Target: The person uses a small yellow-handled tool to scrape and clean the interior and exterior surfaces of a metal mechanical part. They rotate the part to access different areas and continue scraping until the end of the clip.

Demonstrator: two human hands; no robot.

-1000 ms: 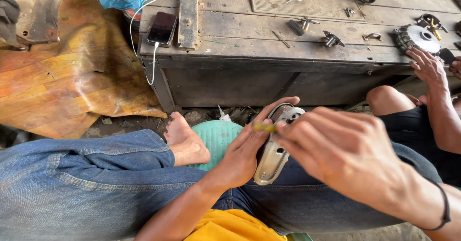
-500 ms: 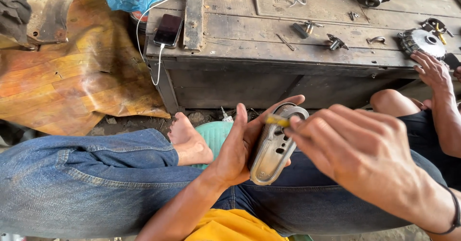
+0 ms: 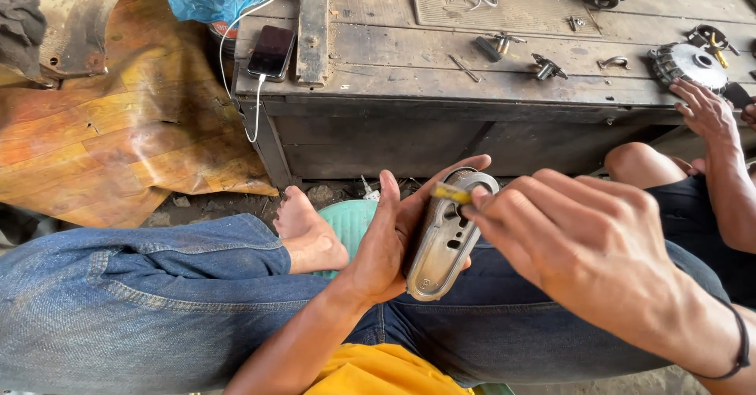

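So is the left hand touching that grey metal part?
Touching. The head view shows the left hand wrapped behind the grey metal part, thumb and fingertips on its edges.

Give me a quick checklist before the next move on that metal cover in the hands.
1. Left hand grips the grey metal cover along its edge: ok.
2. Right hand has the yellow-handled tool pinched at the cover's upper end: ok.
3. Tool tip seated in a hole: cannot tell, fingers hide it.
4. Cover supported over the lap, above the jeans: ok.
5. Other person's hand is apart, at the wooden bench: ok.
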